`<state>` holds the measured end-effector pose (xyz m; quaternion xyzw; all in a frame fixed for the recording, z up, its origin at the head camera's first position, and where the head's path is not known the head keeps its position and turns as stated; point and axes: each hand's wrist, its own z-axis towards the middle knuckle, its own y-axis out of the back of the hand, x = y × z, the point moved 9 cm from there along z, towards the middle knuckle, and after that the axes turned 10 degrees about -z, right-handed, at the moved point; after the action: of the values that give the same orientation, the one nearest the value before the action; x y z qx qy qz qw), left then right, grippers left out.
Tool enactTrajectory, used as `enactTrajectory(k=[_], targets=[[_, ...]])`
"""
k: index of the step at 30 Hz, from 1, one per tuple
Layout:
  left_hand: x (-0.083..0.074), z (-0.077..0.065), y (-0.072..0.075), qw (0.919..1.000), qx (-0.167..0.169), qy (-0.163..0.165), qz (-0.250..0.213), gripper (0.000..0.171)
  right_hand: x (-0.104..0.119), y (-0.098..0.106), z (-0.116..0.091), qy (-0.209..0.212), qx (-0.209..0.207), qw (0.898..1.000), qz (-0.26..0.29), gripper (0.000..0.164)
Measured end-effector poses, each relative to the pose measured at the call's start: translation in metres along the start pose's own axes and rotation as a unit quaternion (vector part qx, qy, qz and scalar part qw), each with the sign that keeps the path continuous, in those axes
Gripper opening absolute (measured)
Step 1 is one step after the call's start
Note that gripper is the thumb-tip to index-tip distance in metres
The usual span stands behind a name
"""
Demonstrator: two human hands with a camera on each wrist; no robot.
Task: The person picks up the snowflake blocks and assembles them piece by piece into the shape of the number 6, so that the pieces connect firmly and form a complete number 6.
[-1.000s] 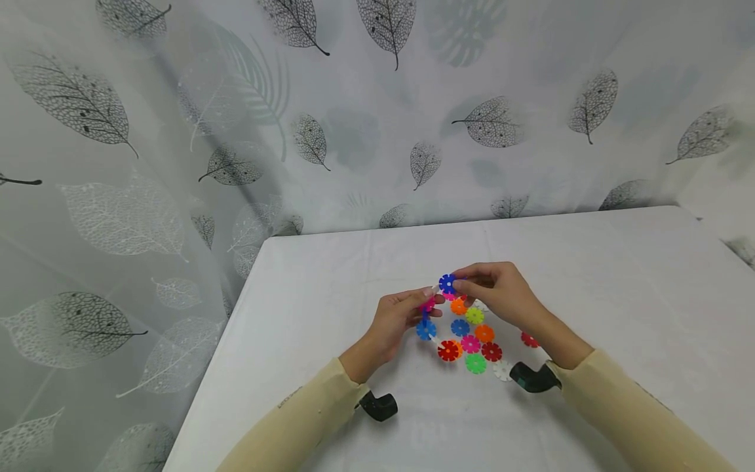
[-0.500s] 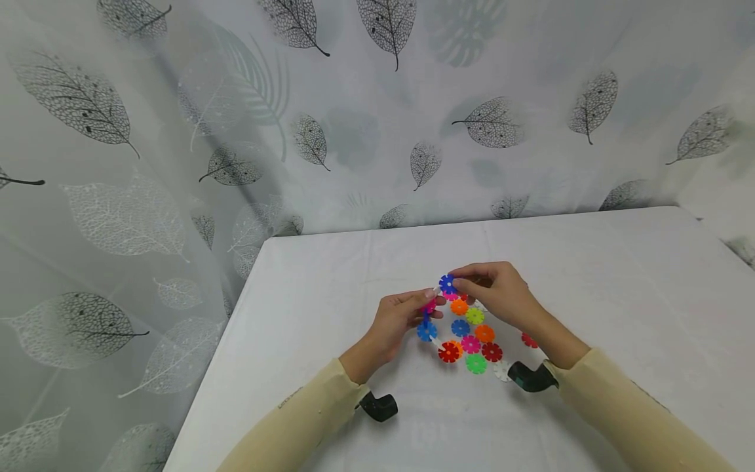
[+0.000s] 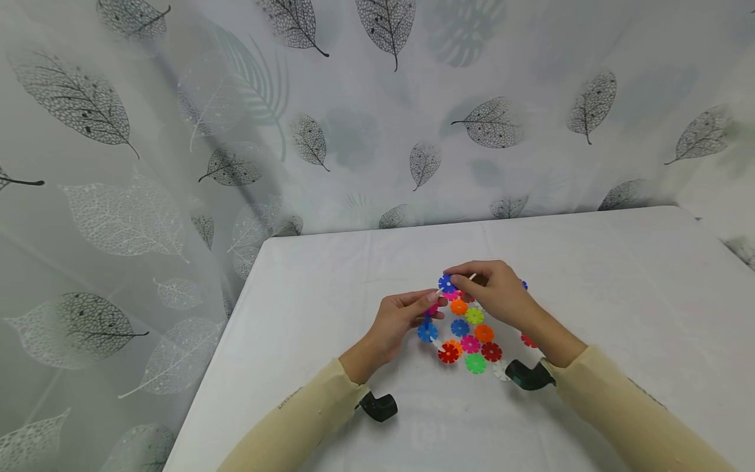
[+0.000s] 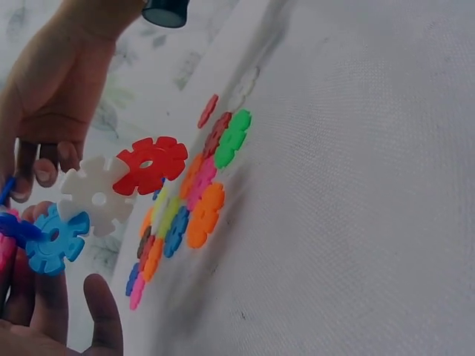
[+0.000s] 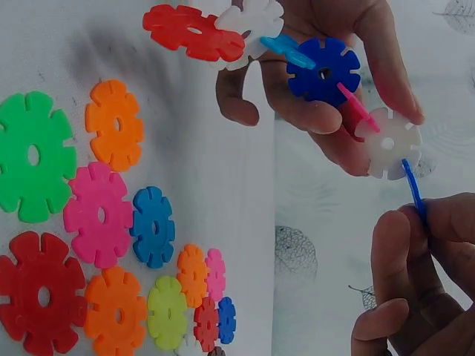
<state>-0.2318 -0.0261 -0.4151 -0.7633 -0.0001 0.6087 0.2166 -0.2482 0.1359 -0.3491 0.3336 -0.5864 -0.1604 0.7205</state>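
My left hand (image 3: 396, 322) grips a chain of interlocked, notched plastic snowflake discs, its fingers around the pink and white links. In the right wrist view the chain runs from a red disc (image 5: 194, 33) through a white disc (image 5: 251, 28), light blue disc (image 5: 288, 50), dark blue disc (image 5: 326, 73) and pink disc (image 5: 359, 108) to a white end disc (image 5: 390, 144). My right hand (image 3: 498, 292) pinches a blue snowflake disc (image 5: 414, 189), seen edge-on, its edge meeting the white end disc's rim. How deep it sits in the slot I cannot tell.
Several loose snowflake discs lie flat below the hands, among them a green disc (image 3: 475, 363), a dark red disc (image 3: 491, 352) and a yellow disc (image 3: 474, 316). A red disc (image 3: 528, 341) lies apart near my right forearm. The white-covered table (image 3: 330, 275) meets a leaf-patterned curtain behind.
My right hand has shifted slightly left with the blue disc, and another blue disc now shows beyond the wrist. The left hand has barely moved and keeps hold of the chain.
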Motion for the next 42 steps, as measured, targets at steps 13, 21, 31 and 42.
enactTrajectory(k=[13, 21, 31, 42], targets=[[-0.003, -0.001, 0.006, 0.9998, -0.013, -0.010, 0.007, 0.032, 0.007, -0.005, 0.000, 0.014, 0.000, 1.000, 0.010, 0.027], [-0.002, 0.000, 0.002, 0.9998, 0.017, -0.005, 0.013, 0.035, 0.004, -0.006, -0.002, 0.021, 0.003, 1.000, 0.006, 0.027], [-0.008, -0.003, -0.006, 0.9985, 0.017, -0.013, 0.051, 0.036, 0.001, -0.009, -0.002, 0.019, -0.009, 1.000, 0.005, 0.031], [-0.008, -0.003, 0.002, 0.9981, -0.027, -0.007, 0.055, 0.041, -0.006, 0.014, -0.007, -0.004, -0.082, 0.996, 0.032, 0.047]])
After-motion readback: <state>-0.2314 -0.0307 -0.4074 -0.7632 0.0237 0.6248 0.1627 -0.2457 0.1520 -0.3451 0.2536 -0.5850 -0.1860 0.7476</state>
